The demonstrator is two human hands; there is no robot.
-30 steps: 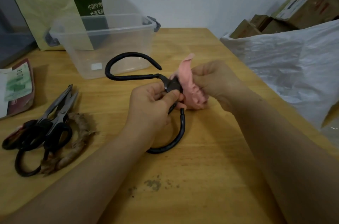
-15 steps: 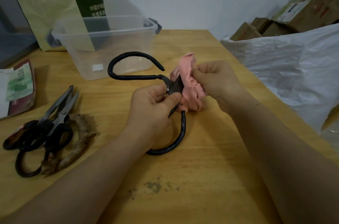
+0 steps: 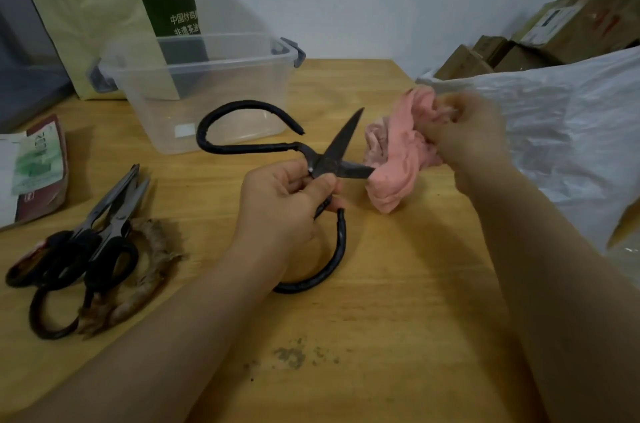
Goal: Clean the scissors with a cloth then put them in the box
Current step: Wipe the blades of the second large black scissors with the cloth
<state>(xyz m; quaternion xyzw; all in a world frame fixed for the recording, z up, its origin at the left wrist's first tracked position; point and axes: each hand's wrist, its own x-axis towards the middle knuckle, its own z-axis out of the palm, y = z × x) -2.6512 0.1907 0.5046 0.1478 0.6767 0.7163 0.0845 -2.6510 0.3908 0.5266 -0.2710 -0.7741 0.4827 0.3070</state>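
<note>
Both hands grip — left hand (image 3: pixel 280 204) hides scissors (image 3: pixel 332 159) pivot, blurred right hand (image 3: pixel 464 131) bunches cloth (image 3: pixel 398 159).

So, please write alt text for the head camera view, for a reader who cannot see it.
The left hand holds large black scissors open at the pivot while the right hand wipes one blade with a pink cloth. A clear plastic box stands behind on the wooden table, more scissors at left.
</note>
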